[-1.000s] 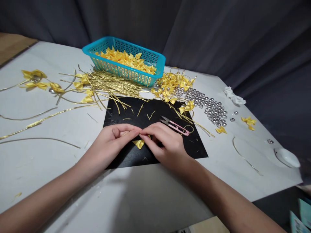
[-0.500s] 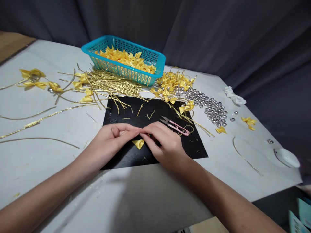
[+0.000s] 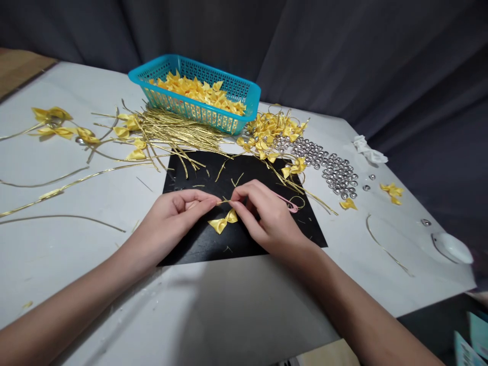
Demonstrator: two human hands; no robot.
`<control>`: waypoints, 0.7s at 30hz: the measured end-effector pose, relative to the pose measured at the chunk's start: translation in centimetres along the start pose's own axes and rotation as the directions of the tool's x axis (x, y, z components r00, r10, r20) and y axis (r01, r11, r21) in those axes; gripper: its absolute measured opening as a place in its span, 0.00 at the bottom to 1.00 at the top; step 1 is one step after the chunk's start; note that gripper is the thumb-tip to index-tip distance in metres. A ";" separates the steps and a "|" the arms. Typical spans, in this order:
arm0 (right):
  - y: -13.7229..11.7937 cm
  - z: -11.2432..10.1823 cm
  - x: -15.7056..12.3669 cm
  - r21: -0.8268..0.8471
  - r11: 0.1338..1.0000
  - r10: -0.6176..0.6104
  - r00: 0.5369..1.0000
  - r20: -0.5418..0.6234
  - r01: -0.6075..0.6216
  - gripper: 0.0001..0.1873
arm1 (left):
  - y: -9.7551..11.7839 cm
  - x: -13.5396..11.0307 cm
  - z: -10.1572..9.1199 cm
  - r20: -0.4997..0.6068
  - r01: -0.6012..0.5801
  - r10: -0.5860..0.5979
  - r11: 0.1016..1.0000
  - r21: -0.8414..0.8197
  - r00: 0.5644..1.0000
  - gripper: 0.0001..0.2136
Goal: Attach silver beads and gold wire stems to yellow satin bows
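Over the black mat, a short stretch of gold cord spans the gap between my two hands. My left hand pinches one end of it between thumb and forefinger. The other end is pinched by my right hand. Just below the fingertips a yellow ribbon bow shows against the mat; whether it hangs from the cord or lies on the mat I cannot tell. Pink-handled thread snips lie behind my right hand, which hides their blades.
A blue basket of yellow bows stands at the back, with gold cords before it. Right of it are finished-looking bow pieces and silver beads. A white computer mouse sits near the right edge.
My right hand has moved slightly right, away from the left, opening a gap where the cord and the whole bow now show. It now covers the snips' blades.
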State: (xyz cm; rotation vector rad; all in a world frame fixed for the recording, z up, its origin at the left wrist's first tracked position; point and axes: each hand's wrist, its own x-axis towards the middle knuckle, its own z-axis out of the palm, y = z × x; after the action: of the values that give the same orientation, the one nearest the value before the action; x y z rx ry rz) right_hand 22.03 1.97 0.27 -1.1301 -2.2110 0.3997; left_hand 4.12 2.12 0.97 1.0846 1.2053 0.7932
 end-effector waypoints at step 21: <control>0.4 -0.4 0.1 -0.006 1.000 0.017 0.999 -0.029 -0.017 0.04 | 0.1 0.0 0.1 0.006 0.001 -0.002 0.999 0.052 1.000 0.09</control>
State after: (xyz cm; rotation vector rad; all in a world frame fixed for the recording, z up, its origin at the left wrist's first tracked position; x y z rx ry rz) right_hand 22.46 2.21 0.37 -1.1516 -2.1807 0.3813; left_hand 4.17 2.08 1.05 1.1274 1.2268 0.7605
